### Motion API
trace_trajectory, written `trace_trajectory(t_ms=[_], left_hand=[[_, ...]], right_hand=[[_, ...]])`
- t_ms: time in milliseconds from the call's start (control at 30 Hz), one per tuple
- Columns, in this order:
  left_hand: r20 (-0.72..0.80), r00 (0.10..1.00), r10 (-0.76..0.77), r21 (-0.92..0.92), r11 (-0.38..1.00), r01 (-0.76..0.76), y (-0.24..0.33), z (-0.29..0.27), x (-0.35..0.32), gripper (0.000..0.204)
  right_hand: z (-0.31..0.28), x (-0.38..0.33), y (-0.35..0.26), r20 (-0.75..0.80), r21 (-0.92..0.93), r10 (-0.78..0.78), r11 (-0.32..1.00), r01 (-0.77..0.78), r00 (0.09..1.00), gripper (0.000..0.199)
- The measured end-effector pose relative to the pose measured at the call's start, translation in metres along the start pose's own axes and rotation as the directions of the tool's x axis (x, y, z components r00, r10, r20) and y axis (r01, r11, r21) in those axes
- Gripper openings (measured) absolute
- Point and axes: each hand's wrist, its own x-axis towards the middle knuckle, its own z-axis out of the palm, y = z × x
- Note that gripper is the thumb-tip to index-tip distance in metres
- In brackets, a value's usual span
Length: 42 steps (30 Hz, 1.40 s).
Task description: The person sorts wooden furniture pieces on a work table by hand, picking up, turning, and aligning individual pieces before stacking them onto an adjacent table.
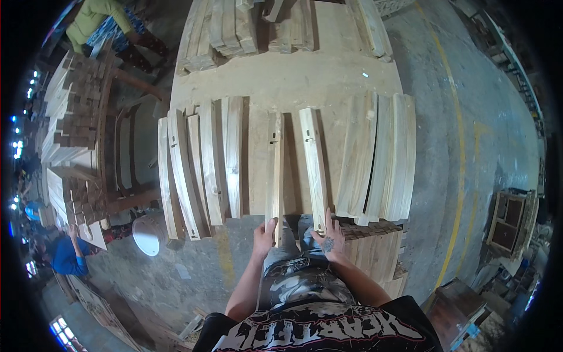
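Two pale wooden bars lie lengthwise on the table, apart from each other, with near ends over its front edge. My left hand (264, 237) is closed on the near end of the left wooden bar (274, 170), thumb along its top. At the near end of the right wooden bar (315, 167), my right hand (331, 239) has its thumb on one side and fingers on the other. That bar slants slightly, its far end leaning left. Small dark slots show near both far ends. The undersides of the bars and some fingertips are hidden.
More bars lie left (208, 164) and right (381, 158) on the wooden table (264, 82); stacked bars (234, 29) occupy its far end. Cut timber (375, 252) stands beside my right leg. A white bucket (146, 236) is on the floor. Two people are at left.
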Motion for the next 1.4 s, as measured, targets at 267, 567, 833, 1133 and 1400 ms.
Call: trace_trajectory(t_ms=[267,567,833,1133,1400], left_hand=[[-0.177,0.984,0.027,-0.021,0.999,-0.031,0.003,-0.009,0.006,0.046],[-0.283,0.958,0.032,0.17,0.985,0.017,0.011,-0.036,0.024,0.056],[-0.225,0.969,-0.098,-0.018,0.995,0.096,-0.031,-0.039,0.034,0.058],[-0.258,0.965,-0.044,0.206,0.973,0.1,-0.033,-0.033,0.025,0.053],[-0.176,0.71,0.682,0.621,0.636,-0.458,0.037,0.031,-0.012,0.023]], right_hand=[[0.02,0.01,0.006,-0.046,0.218,-0.093,0.971,0.101,0.995,0.11],[0.027,0.01,-0.008,0.052,0.341,-0.125,0.935,0.1,0.991,0.087],[-0.096,0.029,-0.005,-0.498,0.137,-0.098,0.972,0.189,0.862,0.067],[-0.088,0.07,0.014,-0.427,0.064,0.066,0.997,-0.042,0.902,0.078],[-0.099,0.052,0.018,0.006,0.973,-0.067,0.231,0.01,0.998,0.067]])
